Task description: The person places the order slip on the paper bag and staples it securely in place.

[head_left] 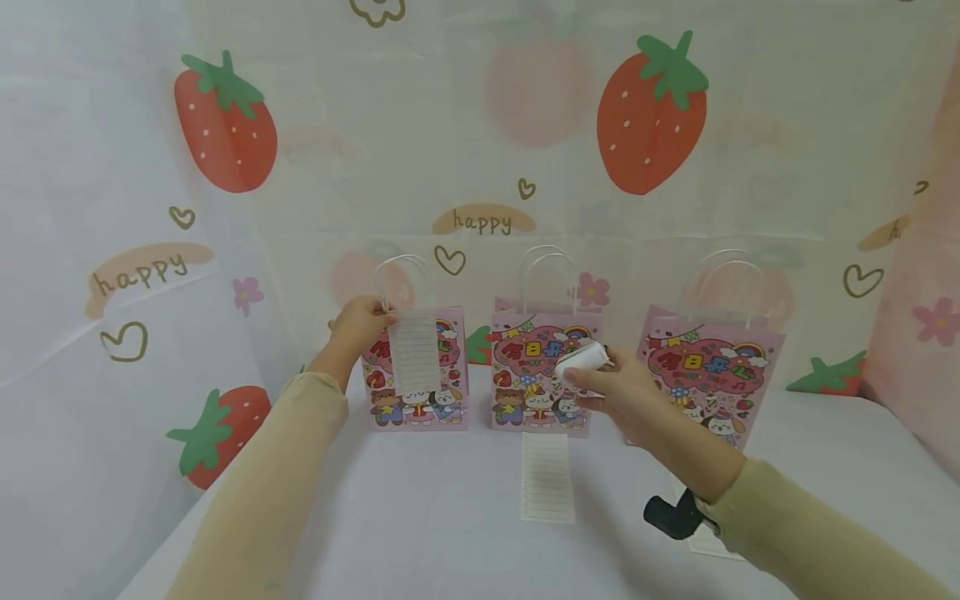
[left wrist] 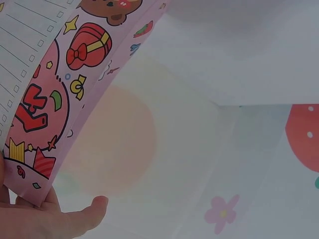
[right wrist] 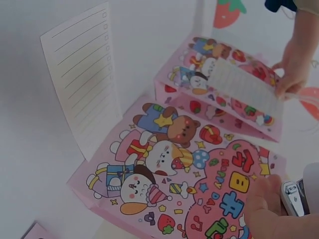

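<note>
My left hand [head_left: 360, 325] pinches a lined paper slip [head_left: 416, 354] against the top edge of the left pink gift bag [head_left: 386, 408]. The slip hangs flat over the bag's printed front; in the left wrist view its checkbox edge [left wrist: 35, 55] lies along the bag. In my right hand [head_left: 637, 400] is a small white stapler [head_left: 583, 360], gripped in front of the middle gift bag [head_left: 517, 400]. The right wrist view shows the stapler's metal end [right wrist: 294, 196] beside the fingers. The stapler is apart from the slip.
A right gift bag [head_left: 705, 367] stands behind my right forearm. One lined slip [head_left: 547, 479] lies before the middle bag; another [head_left: 712, 543] is partly hidden under the right arm. A strawberry-print cloth [head_left: 480, 125] hangs behind the white table [head_left: 420, 517].
</note>
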A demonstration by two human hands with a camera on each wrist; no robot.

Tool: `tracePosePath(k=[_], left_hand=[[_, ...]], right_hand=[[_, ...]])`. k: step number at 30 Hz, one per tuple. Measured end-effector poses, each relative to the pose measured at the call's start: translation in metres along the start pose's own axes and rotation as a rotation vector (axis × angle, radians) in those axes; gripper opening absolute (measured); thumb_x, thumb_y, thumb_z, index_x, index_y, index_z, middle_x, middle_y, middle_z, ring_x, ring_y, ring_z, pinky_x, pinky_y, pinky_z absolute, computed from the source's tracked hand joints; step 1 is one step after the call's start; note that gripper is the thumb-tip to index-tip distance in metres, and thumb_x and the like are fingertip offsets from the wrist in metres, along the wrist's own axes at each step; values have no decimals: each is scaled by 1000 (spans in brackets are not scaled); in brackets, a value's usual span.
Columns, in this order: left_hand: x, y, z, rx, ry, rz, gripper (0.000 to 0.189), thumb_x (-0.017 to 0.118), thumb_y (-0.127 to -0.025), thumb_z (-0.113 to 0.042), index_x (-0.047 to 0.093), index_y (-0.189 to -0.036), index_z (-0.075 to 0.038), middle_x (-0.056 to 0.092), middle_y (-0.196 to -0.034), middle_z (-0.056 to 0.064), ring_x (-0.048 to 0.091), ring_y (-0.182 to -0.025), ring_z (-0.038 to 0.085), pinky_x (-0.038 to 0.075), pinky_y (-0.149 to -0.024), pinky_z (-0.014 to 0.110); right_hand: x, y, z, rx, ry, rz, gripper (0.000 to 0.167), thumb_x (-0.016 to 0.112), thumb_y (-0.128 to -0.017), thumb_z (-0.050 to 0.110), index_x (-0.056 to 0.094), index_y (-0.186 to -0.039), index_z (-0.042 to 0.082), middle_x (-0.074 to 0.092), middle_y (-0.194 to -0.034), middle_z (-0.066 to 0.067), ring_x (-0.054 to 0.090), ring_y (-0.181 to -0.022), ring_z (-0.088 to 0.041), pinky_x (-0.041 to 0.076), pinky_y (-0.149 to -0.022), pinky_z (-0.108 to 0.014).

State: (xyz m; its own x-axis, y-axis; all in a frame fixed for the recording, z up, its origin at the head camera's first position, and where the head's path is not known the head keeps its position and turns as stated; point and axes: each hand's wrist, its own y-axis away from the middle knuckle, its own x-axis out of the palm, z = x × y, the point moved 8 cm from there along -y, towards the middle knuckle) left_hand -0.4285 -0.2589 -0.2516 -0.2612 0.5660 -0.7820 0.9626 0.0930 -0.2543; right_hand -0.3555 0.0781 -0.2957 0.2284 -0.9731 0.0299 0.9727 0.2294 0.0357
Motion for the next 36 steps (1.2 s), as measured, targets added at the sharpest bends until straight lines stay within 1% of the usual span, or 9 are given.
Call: tracePosePath(k=[5,10,12,14,19,25,30,33,36], left_hand=[[1,-1,1,-5,5,0,21,60,-96,-16,66,-105,2,65,-116,21,55,-112,37,19,-100,68],[1,-2,2,-1,3,-1,21,60,-96,-17,66,-104,1,65,-116,20,56,-112,38,20,-100,68],[1,-3,1,3,5,-4,21,61,-95,-17,66,-104,1,65,-115,20,56,-111,38,20,-100,68],[2,-4,2,4,12,-7,21,61,-95,-17,66,-103,1,66,-114,20,56,-110,37,20,-100,68],[3,-6,3,3,19,-13,20,62,-95,-17,67,-102,1,67,-113,19,56,-108,37,20,-100,67],[3,-6,4,2,18,-14,21,62,-95,-18,67,-103,1,67,-114,19,56,-110,37,20,-100,67],[2,-5,5,-7,13,-11,22,62,-95,-18,67,-104,1,66,-116,19,56,-111,37,22,-99,65],[2,-6,5,-3,7,-7,22,62,-95,-18,67,-105,1,66,-116,20,56,-110,37,22,-98,65],[2,-5,4,-4,11,-8,21,62,-95,-17,67,-103,2,66,-115,20,57,-109,37,22,-99,65]], right_hand=[[6,-2,1,-12,-2,7,63,58,-96,5,23,-148,-4,39,-144,-27,42,-129,-38,37,-105,-50],[12,-7,2,-33,-36,36,57,56,-97,4,25,-145,-6,39,-142,-27,45,-125,-35,40,-103,-46],[15,-9,2,-47,-45,54,56,55,-98,4,25,-143,-7,39,-142,-27,45,-124,-34,42,-102,-45],[17,-11,2,-59,-55,66,55,54,-98,3,25,-143,-8,38,-142,-28,45,-125,-36,41,-102,-45],[26,-18,5,-75,-45,83,55,56,-97,2,26,-143,-7,39,-141,-27,45,-126,-36,42,-101,-45],[36,-25,10,-71,-4,52,55,61,-94,2,32,-140,-6,46,-133,-25,55,-115,-30,45,-98,-40],[50,-29,14,-69,18,50,54,64,-92,2,35,-138,-5,48,-131,-25,55,-116,-32,45,-98,-38],[59,-31,16,-72,19,57,52,64,-92,2,37,-136,-5,49,-130,-24,55,-116,-33,44,-100,-40],[67,-34,17,-78,38,55,50,66,-91,3,40,-133,-4,52,-129,-24,56,-115,-33,42,-102,-45]])
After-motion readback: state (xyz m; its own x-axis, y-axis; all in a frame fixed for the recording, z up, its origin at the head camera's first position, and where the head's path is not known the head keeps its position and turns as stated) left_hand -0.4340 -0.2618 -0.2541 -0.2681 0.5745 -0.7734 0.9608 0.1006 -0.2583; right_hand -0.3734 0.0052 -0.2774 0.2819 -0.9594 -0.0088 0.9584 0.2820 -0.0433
